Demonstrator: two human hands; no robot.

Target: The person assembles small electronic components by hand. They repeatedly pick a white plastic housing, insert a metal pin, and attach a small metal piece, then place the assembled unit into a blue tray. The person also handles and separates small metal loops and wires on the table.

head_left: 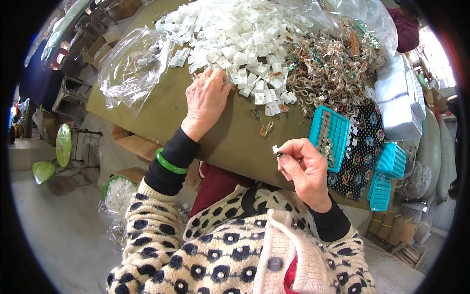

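My right hand (pixel 307 171) is closed in a pinch above the table's near edge. Between thumb and fingers it holds a small white-and-dark piece (pixel 275 148), too small to name exactly. Farther left, my left hand (pixel 208 100) rests at the near edge of a heap of small white plastic housings (pixel 245 36). Its fingers are bent down and close together, with the tips hidden. To the right of the heap lies a tangle of thin wired parts (pixel 333 68). A few loose wired pieces (pixel 267 128) lie between my hands.
A teal tray (pixel 315 128) with rows of small round parts stands beside my right hand on dark patterned cloth (pixel 364 147). Stacked white trays (pixel 399 98) and teal baskets (pixel 391 159) are farther right. A clear plastic bag (pixel 132 68) lies left; green-seated stools (pixel 63 144) stand beyond.
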